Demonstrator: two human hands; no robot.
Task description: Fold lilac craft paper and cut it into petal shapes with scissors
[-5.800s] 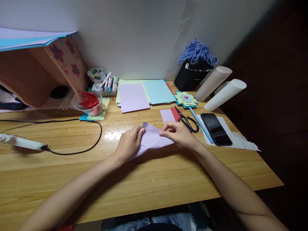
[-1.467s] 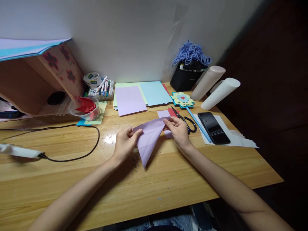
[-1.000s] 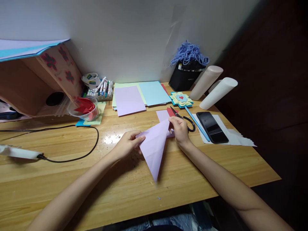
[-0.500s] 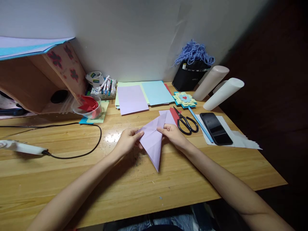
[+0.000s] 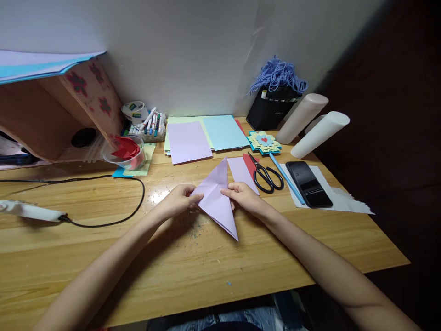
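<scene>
A sheet of purple paper (image 5: 217,195), folded into a triangle with creases across it, is held just over the wooden table (image 5: 165,271). My left hand (image 5: 181,200) pinches its left corner, thumb on top and fingers behind. On the opposite side, my right hand (image 5: 243,196) grips the right edge the same way. One point of the triangle aims away from me and another toward me. Right of the paper lie a purple strip (image 5: 243,174), a piece of red paper (image 5: 251,162) and black-handled scissors (image 5: 267,177).
Coloured sheets (image 5: 191,142) lie along the wall. A phone (image 5: 309,184), a blue-stemmed paper flower (image 5: 264,141) and two bottles (image 5: 319,133) stand or lie right. At left are a plastic bowl (image 5: 126,156) with red paper, markers (image 5: 151,123), a cardboard box (image 5: 93,101) and a corded white tool (image 5: 32,210).
The folded paper has turned between my hands: its near point swung right and its far point swung left. More of the purple strip behind it now shows. Both hands still hold the paper.
</scene>
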